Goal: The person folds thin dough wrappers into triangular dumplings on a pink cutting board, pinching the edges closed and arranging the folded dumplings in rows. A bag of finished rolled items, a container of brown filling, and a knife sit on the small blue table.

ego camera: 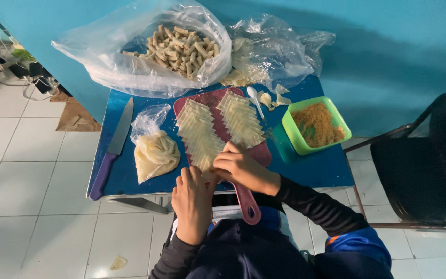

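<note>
Two overlapping rows of pale square dough sheets [218, 126] lie on a dark red cutting board [213, 98] on a small blue table [316, 168]. My left hand [192, 199] and my right hand [241, 168] meet at the near end of the left row, fingers bent over a sheet there. Whether a sheet is pinched between them is hidden by the fingers. The board's handle [247, 204] sticks out toward me under my right wrist.
A green square tub of brown shredded filling [316, 125] stands right of the board, a white spoon [255, 99] beside it. A purple-handled knife [113, 147] and a bag of pale paste [154, 151] lie left. A plastic bag of rolled pieces [174, 49] sits behind. A black chair [429, 160] stands right.
</note>
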The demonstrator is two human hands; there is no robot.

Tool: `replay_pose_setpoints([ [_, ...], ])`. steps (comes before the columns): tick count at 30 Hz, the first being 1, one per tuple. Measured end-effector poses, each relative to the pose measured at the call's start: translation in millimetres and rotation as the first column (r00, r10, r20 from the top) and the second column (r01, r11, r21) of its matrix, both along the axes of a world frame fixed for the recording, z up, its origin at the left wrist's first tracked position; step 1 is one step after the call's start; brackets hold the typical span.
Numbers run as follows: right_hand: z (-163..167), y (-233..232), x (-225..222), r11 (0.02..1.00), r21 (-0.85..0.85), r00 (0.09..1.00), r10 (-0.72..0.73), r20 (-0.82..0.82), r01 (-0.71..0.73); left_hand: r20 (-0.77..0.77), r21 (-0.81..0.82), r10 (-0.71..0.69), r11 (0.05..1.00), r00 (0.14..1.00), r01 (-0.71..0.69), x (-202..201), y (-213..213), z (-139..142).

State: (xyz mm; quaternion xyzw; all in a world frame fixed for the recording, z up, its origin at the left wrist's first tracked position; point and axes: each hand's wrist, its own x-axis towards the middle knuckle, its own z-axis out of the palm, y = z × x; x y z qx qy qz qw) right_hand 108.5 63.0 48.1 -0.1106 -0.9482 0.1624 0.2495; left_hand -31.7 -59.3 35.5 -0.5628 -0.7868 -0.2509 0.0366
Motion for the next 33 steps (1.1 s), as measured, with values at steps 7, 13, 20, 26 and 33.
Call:
replay_pose_setpoints([
  [7, -10.2, -3.4, 8.2, 0.999, -0.012, 0.995, -0.041, -0.092, 0.04, -0.009, 0.002, -0.001, 1.0, 1.0, 0.001, 0.6, -2.3, 3.4],
  [13, -14.2, -2.2, 5.5, 0.999, -0.021, 0.993, -0.033, -0.11, 0.031, -0.024, 0.012, 0.023, 1.0, 0.999, -0.023, 2.5, -0.9, 2.7],
  [20, -15.0, 1.2, 10.0, 0.994, 0.054, 0.987, -0.085, -0.138, 0.093, -0.007, -0.001, 0.0, 1.0, 1.0, 0.0, 0.8, -4.5, 3.7],
  [26, -12.3, 3.2, 14.8, 0.996, 0.068, 0.992, -0.044, -0.116, 0.053, 0.04, -0.011, 0.012, 1.0, 0.999, -0.012, 1.5, -3.9, 3.0],
  [33, -10.9, 1.2, 15.1, 0.997, 0.079, 0.997, -0.005, -0.082, 0.011, 0.033, -0.054, 0.04, 0.998, 0.999, -0.038, 0.3, -2.8, 5.1],
])
